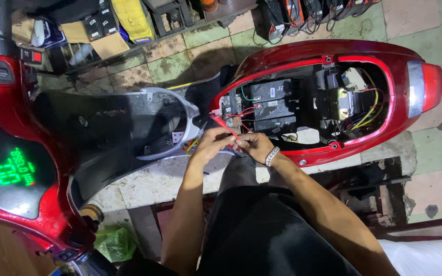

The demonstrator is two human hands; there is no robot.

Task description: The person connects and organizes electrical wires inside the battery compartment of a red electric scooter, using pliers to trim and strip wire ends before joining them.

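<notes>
Your left hand (212, 143) and right hand (254, 145) sit close together at the near edge of the open seat bay of the red scooter (282, 56), just in front of the batteries (272, 105). Both are pinched on a red wire (224, 124) that runs from up-left near the bay's front corner down between your fingers; left fingers curled shut round the lower stretch, right fingertips closed on it too, though exactly where the right grip ends is too small to tell. Right wrist carries a metal bracelet (272, 156). Inside the bay, black battery blocks lie side by side w/ red and green leads over them — further back there's a black controller box (333, 97) w/ yellow wires (369, 115) looping toward the tail light (425, 87). Left of your hands the grey inner panel (167, 122) of the footwell area is exposed, small wire ends poking out near your left thumb. Far left, the dash display (14, 168) glows green. Under the handlebar end, a green plastic bag (113, 243) lies on the floor. Floor is worn green and pink tiles (205, 56). At the top, a shelf w/ boxes and a yellow container (131, 18), plus a row of chargers (292, 13) w/ cables, well apart from you.
</notes>
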